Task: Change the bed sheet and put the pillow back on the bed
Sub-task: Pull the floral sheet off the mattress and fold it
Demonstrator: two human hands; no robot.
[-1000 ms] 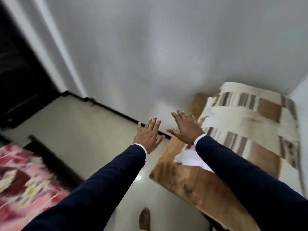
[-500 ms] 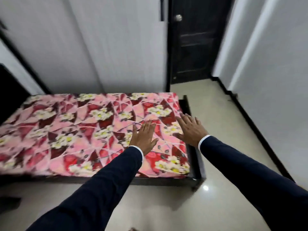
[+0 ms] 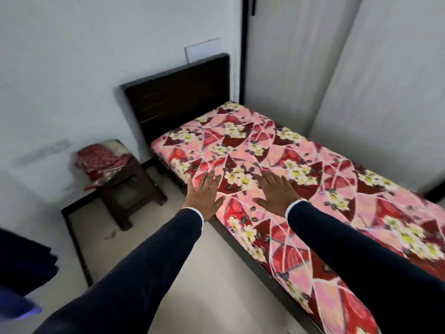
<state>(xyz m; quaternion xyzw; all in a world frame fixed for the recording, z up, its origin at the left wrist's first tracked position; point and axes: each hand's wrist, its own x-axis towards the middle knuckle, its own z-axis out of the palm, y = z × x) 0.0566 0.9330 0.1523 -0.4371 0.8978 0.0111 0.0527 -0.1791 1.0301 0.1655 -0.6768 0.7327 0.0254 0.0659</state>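
since before, view has swung to headboard (image 3: 178, 97); left hand (image 3: 204, 196) and right hand (image 3: 273, 192) are held flat, empty; sheet (image 3: 277, 160) is best gripped at a corner.

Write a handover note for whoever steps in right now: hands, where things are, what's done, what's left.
Left hand: open, fingers straight, holding nothing.
Right hand: open, also holding nothing, out over the bed.
Floral sheet lies flat on the mattress. No pillow on the bed. Red bundle sits on the stool by the headboard; can't tell what it is.
Done: nothing evident. Left: change the sheet, put the pillow back.
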